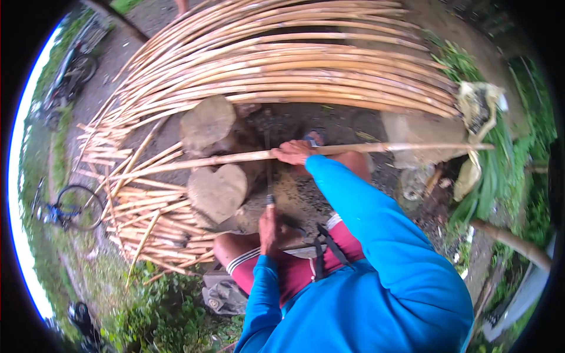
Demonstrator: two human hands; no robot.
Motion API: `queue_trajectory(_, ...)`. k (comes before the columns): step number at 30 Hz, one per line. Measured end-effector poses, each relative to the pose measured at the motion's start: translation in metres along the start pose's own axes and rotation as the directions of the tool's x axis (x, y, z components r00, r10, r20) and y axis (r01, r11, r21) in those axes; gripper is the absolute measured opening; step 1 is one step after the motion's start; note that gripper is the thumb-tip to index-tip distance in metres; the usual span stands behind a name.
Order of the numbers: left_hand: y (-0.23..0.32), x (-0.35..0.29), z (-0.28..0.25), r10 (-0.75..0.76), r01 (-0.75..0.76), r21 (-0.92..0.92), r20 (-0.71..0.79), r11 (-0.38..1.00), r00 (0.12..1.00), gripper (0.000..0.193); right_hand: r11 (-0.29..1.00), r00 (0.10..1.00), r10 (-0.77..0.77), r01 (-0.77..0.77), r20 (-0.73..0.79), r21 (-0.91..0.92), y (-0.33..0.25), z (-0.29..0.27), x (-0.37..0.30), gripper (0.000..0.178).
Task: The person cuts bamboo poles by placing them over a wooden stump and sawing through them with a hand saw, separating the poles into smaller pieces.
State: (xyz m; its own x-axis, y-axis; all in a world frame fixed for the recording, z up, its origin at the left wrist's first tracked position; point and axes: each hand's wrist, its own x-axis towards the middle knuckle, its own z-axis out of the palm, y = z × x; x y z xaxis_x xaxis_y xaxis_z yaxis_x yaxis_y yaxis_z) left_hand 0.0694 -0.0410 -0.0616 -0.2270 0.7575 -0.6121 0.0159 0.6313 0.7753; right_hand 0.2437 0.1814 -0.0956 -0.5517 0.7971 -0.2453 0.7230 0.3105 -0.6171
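Observation:
A long pale bamboo pole lies crosswise before me, passing over the gap between two cut log stumps. My right hand is closed around it near its middle. Lower down, my left hand grips the dark handle of a long, thin-bladed tool. Its blade points away from me and meets the line of the pole just left of my right hand. Whether it is a saw or a knife I cannot tell. The far stump and the heart-shaped near stump show flat cut tops.
Beyond the stumps spreads a wide row of long bamboo poles. Shorter cut pieces are heaped at the left. A bicycle and a motorcycle stand farther left. An open sack lies by greenery at the right.

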Motion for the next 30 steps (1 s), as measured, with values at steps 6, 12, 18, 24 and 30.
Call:
queue_trajectory(6,-0.004,-0.001,0.002,0.290,-0.266,0.370,-0.011,0.890,0.957,0.042,0.980,0.977,0.185,-0.191,-0.110,-0.050,-0.014,-0.001,-0.013,0.042)
queue_trajectory(12,0.027,-0.020,0.008,0.374,-0.343,0.406,0.004,0.847,0.927,0.034,0.967,0.971,0.207,-0.222,-0.115,-0.128,-0.013,-0.019,-0.012,0.055)
queue_trajectory(18,0.023,-0.017,0.012,0.326,-0.307,0.265,-0.030,0.914,0.945,0.034,0.966,0.975,0.211,-0.218,-0.066,-0.135,-0.016,-0.021,-0.008,0.059)
queue_trajectory(24,0.027,-0.014,0.018,0.344,-0.322,0.280,-0.032,0.904,0.938,0.032,0.971,0.977,0.156,-0.178,-0.146,-0.159,-0.007,-0.023,-0.009,0.056)
queue_trajectory(30,0.027,-0.016,0.023,0.361,-0.327,0.361,-0.028,0.873,0.932,0.034,0.974,0.978,0.156,-0.176,-0.138,-0.145,0.011,-0.028,-0.022,0.061)
